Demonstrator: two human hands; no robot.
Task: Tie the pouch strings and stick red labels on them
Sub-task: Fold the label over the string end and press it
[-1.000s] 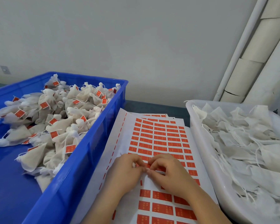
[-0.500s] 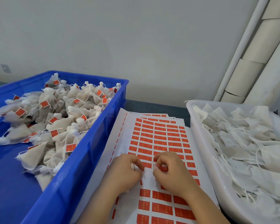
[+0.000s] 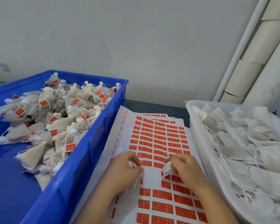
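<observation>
Pouch (image 3: pixel 167 167) | white corner pinched in right hand (image 3: pixel 187 169); string end (image 3: pixel 136 181) gripped in curled left hand (image 3: pixel 126 169) | hands level, apart over label sheet (image 3: pixel 158 139); pull likely runs side to side

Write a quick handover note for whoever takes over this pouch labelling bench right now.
Left hand grips a white stringed pouch bit; right hand pinches a small white piece, both over the white sheet of red rectangular labels.
Blue plastic crate, left: tied, labelled pouches, done.
White plastic tub, right: loose unlabelled white fabric pouches, left to do.
</observation>
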